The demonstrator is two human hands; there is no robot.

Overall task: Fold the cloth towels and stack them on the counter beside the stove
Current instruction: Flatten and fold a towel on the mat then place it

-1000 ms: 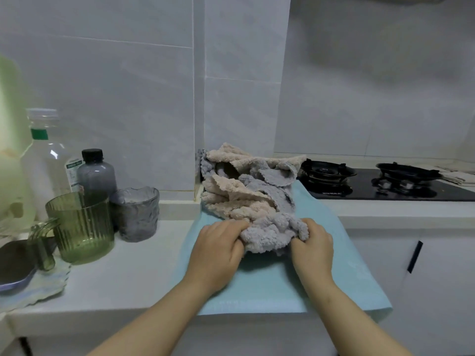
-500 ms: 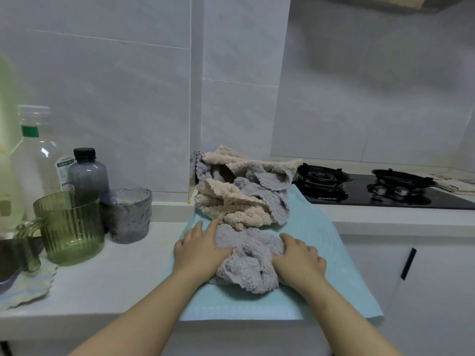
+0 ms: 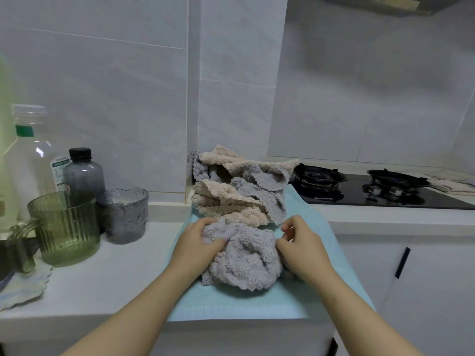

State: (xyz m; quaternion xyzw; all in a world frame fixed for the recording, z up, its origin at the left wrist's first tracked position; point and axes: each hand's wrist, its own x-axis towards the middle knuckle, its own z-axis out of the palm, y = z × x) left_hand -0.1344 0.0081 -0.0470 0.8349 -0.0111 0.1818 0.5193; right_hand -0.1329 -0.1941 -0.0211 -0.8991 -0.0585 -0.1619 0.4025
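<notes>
My white surface (image 3: 108,278) runs along pale tiled walls to a black gas stove (image 3: 359,194) on the right. On a teal mat (image 3: 257,301), my left hand (image 3: 198,246) grips the crumpled grey towel (image 3: 244,263), and my right hand (image 3: 302,245) pinches its right edge. A towel pile (image 3: 236,199) sits just behind. The stove's lettering and the clear bottle (image 3: 30,160) label are too small to read.

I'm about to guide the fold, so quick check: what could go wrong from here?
The grey towel lies bunched between the left hand and right hand; folded unspread, it may come out lumpy. The unfolded pile sits right beside the stove and could spill onto a burner.
</notes>
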